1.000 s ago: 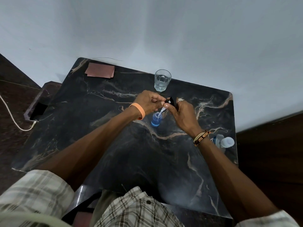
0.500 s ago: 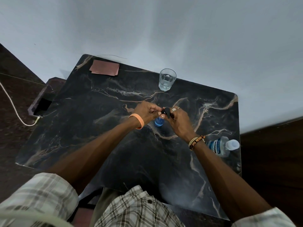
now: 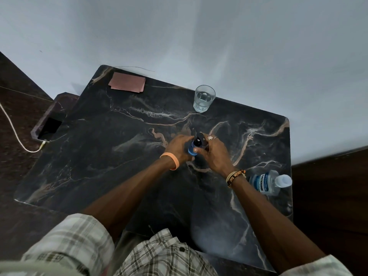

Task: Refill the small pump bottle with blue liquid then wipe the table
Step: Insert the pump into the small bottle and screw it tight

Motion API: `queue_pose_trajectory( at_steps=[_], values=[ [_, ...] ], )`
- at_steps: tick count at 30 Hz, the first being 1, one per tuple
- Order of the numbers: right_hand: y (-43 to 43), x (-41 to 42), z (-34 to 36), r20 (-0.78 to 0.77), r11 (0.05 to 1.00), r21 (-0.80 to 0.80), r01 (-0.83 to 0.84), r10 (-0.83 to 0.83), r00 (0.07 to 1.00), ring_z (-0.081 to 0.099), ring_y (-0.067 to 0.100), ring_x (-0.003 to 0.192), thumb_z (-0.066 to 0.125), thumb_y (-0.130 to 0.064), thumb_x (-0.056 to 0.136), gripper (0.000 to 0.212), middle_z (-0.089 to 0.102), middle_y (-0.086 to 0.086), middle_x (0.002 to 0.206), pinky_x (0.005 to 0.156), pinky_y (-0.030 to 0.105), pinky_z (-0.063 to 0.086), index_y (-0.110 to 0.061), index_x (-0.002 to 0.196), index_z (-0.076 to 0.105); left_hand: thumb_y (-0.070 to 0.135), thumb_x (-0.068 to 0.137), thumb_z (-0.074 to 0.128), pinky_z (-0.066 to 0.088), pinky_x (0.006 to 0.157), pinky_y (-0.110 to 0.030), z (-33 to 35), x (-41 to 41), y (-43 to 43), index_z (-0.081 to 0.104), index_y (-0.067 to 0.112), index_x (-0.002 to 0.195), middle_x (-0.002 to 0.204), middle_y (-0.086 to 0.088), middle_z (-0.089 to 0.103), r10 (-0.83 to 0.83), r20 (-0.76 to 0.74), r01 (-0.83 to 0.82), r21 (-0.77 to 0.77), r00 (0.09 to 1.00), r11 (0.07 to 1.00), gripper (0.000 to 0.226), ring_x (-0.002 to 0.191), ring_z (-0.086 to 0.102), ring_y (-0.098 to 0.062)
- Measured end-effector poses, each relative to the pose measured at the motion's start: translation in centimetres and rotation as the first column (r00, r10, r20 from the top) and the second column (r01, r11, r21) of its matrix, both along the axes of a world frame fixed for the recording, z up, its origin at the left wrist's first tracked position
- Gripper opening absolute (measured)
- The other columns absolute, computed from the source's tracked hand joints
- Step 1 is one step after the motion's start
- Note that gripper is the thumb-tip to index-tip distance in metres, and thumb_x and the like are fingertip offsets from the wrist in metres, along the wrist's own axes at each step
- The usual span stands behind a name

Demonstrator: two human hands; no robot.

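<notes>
A small pump bottle holding blue liquid stands upright near the middle of the black marble table. My left hand grips the bottle's body from the left. Its black pump top sits on the neck, and my right hand holds that top from the right, thumb against the bottle. At the right edge a larger clear bottle with a blue label and a white cap lies on its side. A folded pink cloth rests at the far left corner.
A glass of water stands at the table's back edge by the pale wall. Left of the table, a phone with a white cable lies on a lower ledge. My plaid-clothed lap is at the near edge.
The pump top with its tube, held above the bottle a second ago, now sits down on the neck. Both hands stay on the bottle; the view has shifted slightly.
</notes>
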State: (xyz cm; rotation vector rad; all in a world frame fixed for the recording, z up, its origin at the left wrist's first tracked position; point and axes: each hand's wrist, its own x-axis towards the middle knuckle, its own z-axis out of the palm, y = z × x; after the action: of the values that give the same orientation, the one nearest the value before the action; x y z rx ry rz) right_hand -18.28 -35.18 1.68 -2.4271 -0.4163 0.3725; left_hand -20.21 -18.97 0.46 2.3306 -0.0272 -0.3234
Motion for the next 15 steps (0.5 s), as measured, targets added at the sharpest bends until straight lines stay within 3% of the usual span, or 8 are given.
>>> queue_pose_trajectory(
  at_steps=[4, 11, 15],
  values=[
    [0.2, -0.1, -0.1, -0.018, 0.999, 0.041, 0.007, -0.006, 1.0, 0.057, 0.019, 0.107, 0.068, -0.036, 0.09, 0.032, 0.063, 0.001, 0.112, 0.092, 0.043, 0.049, -0.022, 0.118, 0.061, 0.022, 0.065, 0.085, 0.05, 0.091, -0.036, -0.9, -0.1, -0.7, 0.067, 0.017, 0.11, 0.106, -0.001, 0.07, 0.093, -0.001, -0.092, -0.141, 0.996, 0.986, 0.05, 0.099, 0.063, -0.019],
    [1.1, 0.0, -1.0, 0.032, 0.993, -0.051, 0.11, -0.108, 0.994, 0.056, 0.017, 0.097, 0.063, -0.041, 0.092, 0.026, 0.059, 0.0, 0.104, 0.082, 0.034, 0.049, -0.021, 0.108, 0.064, 0.026, 0.078, 0.072, 0.049, 0.078, -0.03, -2.2, 0.0, -1.6, 0.069, 0.019, 0.101, 0.096, -0.004, 0.072, 0.226, 0.089, -0.22, -0.076, 0.97, 0.973, 0.023, 0.09, 0.065, -0.022],
    [1.6, -0.1, -1.2, 0.046, 0.984, -0.053, 0.17, -0.168, 0.985, 0.057, 0.016, 0.092, 0.067, -0.045, 0.088, 0.027, 0.059, -0.002, 0.1, 0.074, 0.027, 0.044, -0.021, 0.102, 0.062, 0.032, 0.083, 0.067, 0.05, 0.077, -0.03, -2.4, 0.1, -1.5, 0.071, 0.024, 0.105, 0.096, -0.004, 0.072, 0.209, 0.117, -0.207, -0.025, 0.971, 0.978, 0.024, 0.089, 0.065, -0.021]
  ],
)
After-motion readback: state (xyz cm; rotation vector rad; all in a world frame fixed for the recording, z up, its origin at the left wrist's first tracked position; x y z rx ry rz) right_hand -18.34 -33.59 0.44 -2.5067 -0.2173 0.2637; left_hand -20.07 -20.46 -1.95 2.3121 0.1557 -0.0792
